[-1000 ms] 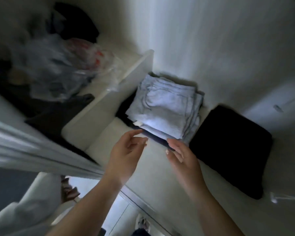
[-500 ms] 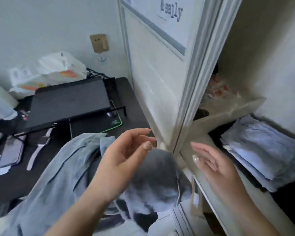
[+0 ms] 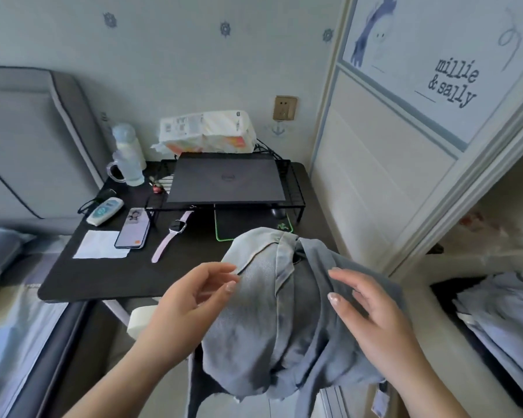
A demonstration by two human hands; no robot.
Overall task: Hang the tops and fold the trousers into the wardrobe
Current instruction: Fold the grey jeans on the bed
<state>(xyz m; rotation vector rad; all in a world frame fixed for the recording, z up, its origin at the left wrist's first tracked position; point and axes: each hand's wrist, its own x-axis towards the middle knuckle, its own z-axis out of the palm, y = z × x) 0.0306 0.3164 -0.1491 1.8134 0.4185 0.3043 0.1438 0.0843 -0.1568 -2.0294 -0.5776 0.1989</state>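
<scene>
Trousers, grey and crumpled, now lie beneath both hands, left hand and right hand loose, grasping nothing, turned from the wardrobe shelf's folded stack: next fold begins.

Left hand and right hand both relaxed, fingers loose, on either side of a crumpled grey-blue garment — holding nothing. Beyond the left hand — black desk with laptop, phone, watch. Folded light clothes right of the right hand.
</scene>
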